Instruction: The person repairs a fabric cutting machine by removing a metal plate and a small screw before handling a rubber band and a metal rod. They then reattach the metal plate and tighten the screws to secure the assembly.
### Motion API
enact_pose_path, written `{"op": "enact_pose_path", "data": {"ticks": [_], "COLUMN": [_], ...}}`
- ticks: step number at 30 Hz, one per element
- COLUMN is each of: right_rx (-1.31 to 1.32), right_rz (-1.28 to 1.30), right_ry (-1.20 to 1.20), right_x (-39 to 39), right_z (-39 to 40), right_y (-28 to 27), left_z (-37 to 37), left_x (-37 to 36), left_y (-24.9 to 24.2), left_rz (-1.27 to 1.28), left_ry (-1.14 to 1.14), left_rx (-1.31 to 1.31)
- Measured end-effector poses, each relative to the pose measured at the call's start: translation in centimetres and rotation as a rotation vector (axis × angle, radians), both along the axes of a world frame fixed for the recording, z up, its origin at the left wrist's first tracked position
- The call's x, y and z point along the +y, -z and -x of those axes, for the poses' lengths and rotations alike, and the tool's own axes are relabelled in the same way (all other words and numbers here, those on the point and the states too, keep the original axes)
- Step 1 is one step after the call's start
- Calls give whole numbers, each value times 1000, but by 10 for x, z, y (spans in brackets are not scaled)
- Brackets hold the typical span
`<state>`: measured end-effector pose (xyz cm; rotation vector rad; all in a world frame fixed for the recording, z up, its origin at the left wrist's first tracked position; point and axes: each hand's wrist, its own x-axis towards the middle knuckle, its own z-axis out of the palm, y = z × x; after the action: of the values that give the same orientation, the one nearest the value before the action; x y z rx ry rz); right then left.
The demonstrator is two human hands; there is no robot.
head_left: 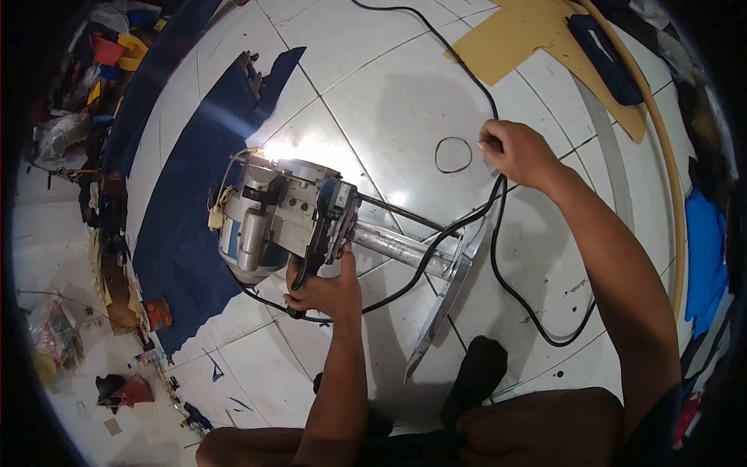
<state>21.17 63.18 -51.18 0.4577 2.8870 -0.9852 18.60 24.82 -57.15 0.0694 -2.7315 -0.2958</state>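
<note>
A straight-knife cloth cutting machine [292,202] lies on its side on the tiled floor, its motor toward the left and its flat metal base plate [447,311] toward the right. My left hand [331,292] is closed around the machine's black handle from below. A lamp on the machine glows brightly. My right hand [517,152] is closed with fingertips pinched, over the black power cable [499,202]; I cannot tell what, if anything, is between the fingers. Just left of that hand, a thin dark ring [454,155] lies on the floor.
Dark blue fabric [183,202] spreads left of the machine. Brown paper [498,39] and a dark blue pouch [605,58] lie at upper right, beside a long tan tube [671,171]. My foot [476,373] is near the base plate. Blue cloth [706,253] sits at the far right.
</note>
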Motion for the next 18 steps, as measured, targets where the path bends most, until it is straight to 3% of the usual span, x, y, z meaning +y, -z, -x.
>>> {"op": "enact_pose_path", "data": {"ticks": [9, 18], "right_rx": [-41, -98], "right_rz": [235, 295], "right_ry": [-225, -462], "right_x": [-36, -59], "right_z": [40, 64], "right_y": [-39, -48], "left_z": [-3, -4], "left_x": [-8, -12], "left_y": [-2, -2], "left_rz": [-45, -50], "left_ry": [78, 122], "left_rx": [-4, 4]}}
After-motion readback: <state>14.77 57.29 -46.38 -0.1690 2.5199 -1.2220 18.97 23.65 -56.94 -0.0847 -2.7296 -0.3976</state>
